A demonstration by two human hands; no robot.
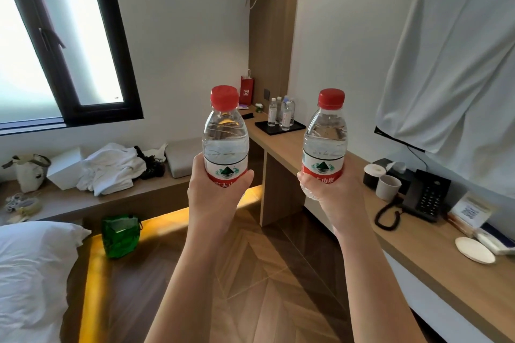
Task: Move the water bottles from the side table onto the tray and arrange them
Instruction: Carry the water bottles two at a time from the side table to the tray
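Fingers (246, 176) of the left hand (214, 198) are curled round the lower half of the left bottle (225, 133), which is held upright, red cap up. The right hand (335, 198) is wrapped likewise round the right bottle (324, 136), also upright. Both are held in the air. The tray (298, 125) is seen ahead, between the two, on the far end of the desk (281, 146), with other bottles (272, 113) standing on it. The right hand is judged slightly nearer; lowering base first is called for.
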